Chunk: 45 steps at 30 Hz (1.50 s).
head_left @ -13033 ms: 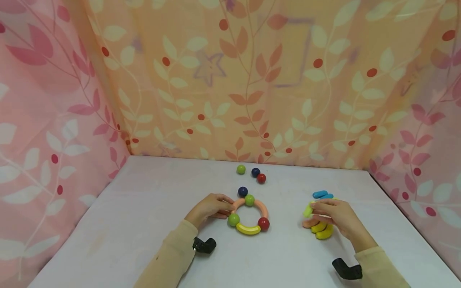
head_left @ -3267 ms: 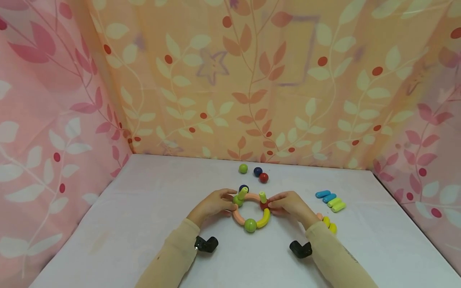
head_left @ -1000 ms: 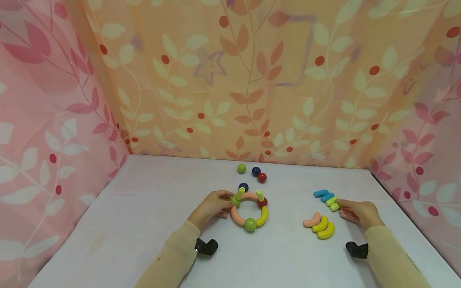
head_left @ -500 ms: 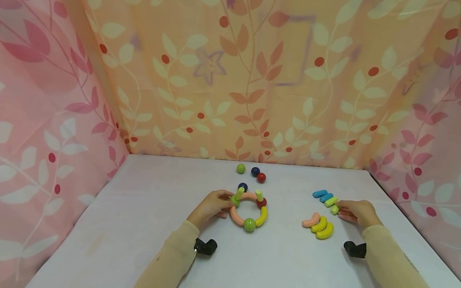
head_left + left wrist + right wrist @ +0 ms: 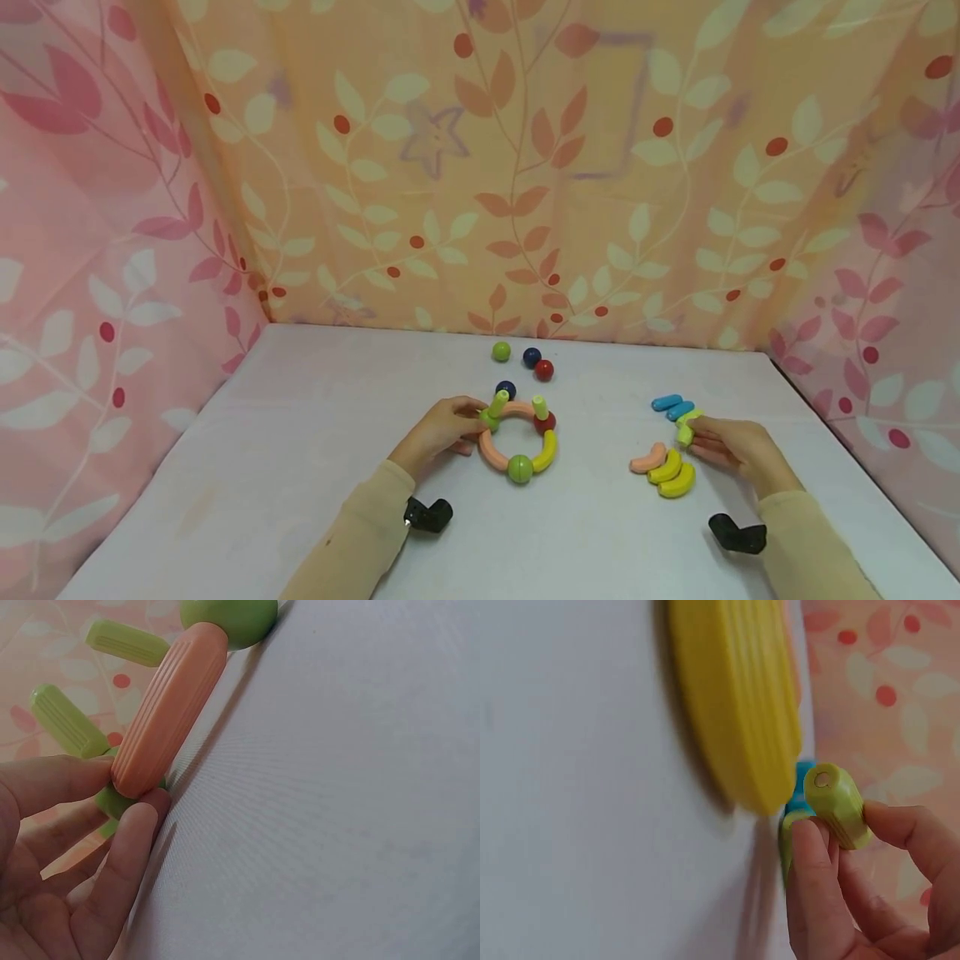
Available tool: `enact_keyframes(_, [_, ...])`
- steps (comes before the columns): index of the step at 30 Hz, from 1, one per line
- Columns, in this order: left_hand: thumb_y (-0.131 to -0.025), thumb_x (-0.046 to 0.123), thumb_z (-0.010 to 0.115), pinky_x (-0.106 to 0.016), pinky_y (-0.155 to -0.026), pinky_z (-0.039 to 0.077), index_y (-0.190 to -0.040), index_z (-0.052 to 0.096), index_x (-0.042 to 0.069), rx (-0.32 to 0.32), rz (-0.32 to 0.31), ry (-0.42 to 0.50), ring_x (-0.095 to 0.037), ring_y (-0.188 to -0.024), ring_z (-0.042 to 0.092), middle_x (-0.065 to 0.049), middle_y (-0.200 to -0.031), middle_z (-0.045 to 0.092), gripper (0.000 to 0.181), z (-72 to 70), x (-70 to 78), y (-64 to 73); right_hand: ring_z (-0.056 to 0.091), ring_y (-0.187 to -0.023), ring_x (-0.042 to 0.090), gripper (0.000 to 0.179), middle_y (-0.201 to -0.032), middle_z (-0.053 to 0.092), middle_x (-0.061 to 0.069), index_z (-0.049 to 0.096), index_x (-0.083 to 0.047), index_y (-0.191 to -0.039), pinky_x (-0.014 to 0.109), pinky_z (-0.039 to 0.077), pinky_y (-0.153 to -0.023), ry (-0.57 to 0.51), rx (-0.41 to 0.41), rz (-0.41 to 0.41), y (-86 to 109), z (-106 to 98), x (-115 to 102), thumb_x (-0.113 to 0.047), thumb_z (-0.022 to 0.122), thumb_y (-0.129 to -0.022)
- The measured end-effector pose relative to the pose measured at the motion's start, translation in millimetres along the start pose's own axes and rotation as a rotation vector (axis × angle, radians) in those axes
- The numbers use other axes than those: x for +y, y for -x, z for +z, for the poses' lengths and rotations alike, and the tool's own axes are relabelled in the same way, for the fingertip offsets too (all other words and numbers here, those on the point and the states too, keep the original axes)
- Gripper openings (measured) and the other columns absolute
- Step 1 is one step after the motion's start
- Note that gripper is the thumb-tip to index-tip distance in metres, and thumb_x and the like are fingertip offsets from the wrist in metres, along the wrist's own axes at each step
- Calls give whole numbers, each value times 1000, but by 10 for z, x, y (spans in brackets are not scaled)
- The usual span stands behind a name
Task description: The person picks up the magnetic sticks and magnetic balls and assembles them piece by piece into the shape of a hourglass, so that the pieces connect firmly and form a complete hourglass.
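My left hand [image 5: 442,429] pinches the left side of a toy ring of balls and curved rods, at its green ball [image 5: 491,419]. The ring joins pink rods [image 5: 517,407], a yellow rod [image 5: 546,451], a red ball [image 5: 545,423] and a front green ball [image 5: 520,468]. Two short light-green rods [image 5: 540,407] stand up from the rear balls. In the left wrist view, fingers meet where the pink rod [image 5: 171,712] joins the ball. My right hand [image 5: 738,454] pinches another light-green rod [image 5: 836,804] between thumb and fingers, its round-marked end facing the camera.
Behind the ring lie a dark blue ball [image 5: 506,389], and farther back a green ball [image 5: 501,351], another blue ball [image 5: 532,357] and a red one [image 5: 543,370]. At right are blue rods [image 5: 666,403], yellow curved rods [image 5: 677,482] and a pink one [image 5: 648,459].
The right hand has drawn a light-green rod off its row, shifting it left and turning it. Earlier, both hands were at the ring. The left hand stays on the ring.
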<state>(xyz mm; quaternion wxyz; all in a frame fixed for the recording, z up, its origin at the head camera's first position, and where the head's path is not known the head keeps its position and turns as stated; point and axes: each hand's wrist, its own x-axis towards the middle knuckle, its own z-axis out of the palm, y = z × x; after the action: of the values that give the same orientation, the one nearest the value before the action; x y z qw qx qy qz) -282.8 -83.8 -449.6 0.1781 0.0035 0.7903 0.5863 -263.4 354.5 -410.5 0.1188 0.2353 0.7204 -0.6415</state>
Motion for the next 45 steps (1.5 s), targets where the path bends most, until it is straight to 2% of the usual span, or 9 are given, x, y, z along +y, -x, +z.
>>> enact_keyframes(7, [-93, 14, 68, -23, -63, 58, -130, 63, 11, 6, -6, 0, -14, -87, 65, -10, -117, 63, 37, -12, -1, -16, 70, -83, 5, 76, -93, 67, -5, 34, 13, -145, 27, 60, -83, -29, -125, -122, 196, 378, -17, -24, 72, -92])
enact_keyframes(9, [-93, 14, 68, -22, -63, 57, -130, 63, 11, 9, -6, -2, -14, -87, 66, -10, -117, 63, 38, -10, 2, -9, 69, -86, 4, 77, -101, 67, -4, 35, 12, -146, 26, 59, -84, 19, -138, -159, 248, 530, -27, -29, 71, -93])
enact_keyframes(12, [-92, 13, 68, -22, -62, 57, -130, 63, 11, 9, -7, 0, -13, -86, 65, -10, -117, 63, 38, -4, 6, 3, 72, -91, 9, 73, -109, 68, -1, 39, 10, -145, 31, 61, -79, 106, -153, -210, 332, 766, -35, -32, 69, -94])
enact_keyframes(16, [-92, 13, 69, -21, -59, 57, -129, 63, 10, 6, -3, 7, -12, -84, 66, -9, -116, 63, 38, 5, 5, -2, 73, -100, 17, 67, -113, 71, 1, 50, 2, -139, 47, 58, -84, 178, -141, -227, 446, 1076, -47, -38, 73, -90])
enact_keyframes(19, [-92, 12, 69, -21, -58, 56, -128, 64, 10, 8, 3, 15, -11, -82, 65, -9, -115, 64, 37, 3, 6, -10, 72, -102, 18, 61, -116, 71, 4, 57, -1, -132, 56, 52, -96, 206, -122, -255, 510, 1295, -50, -39, 76, -87])
enact_keyframes(22, [-92, 12, 69, -20, -58, 56, -129, 64, 10, 9, 8, 16, -11, -82, 65, -9, -114, 64, 37, 3, 9, -11, 71, -99, 17, 48, -113, 71, 7, 63, -1, -124, 49, 54, -98, 202, -120, -290, 556, 1482, -43, -30, 76, -88])
enact_keyframes(24, [-92, 12, 68, -20, -58, 56, -129, 64, 10, 6, 6, 18, -11, -82, 65, -9, -114, 65, 37, 5, 5, -12, 70, -97, 16, 41, -110, 72, 7, 65, 1, -120, 39, 58, -92, 196, -132, -316, 581, 1580, -38, -23, 76, -89])
enact_keyframes(32, [-92, 12, 68, -22, -61, 57, -129, 63, 10, 4, 1, 20, -13, -84, 65, -10, -115, 64, 37, 9, -9, -8, 70, -93, 15, 32, -108, 73, 7, 71, -2, -111, 33, 60, -87, 202, -153, -323, 644, 1818, -29, -21, 78, -86])
enact_keyframes(45, [-93, 13, 68, -24, -62, 58, -130, 63, 10, -2, 6, 27, -13, -84, 66, -10, -116, 64, 38, 0, 9, 16, 69, -85, 14, 30, -102, 74, 6, 72, -4, -108, 32, 61, -83, 269, -181, -369, 705, 1987, -31, -21, 80, -84])
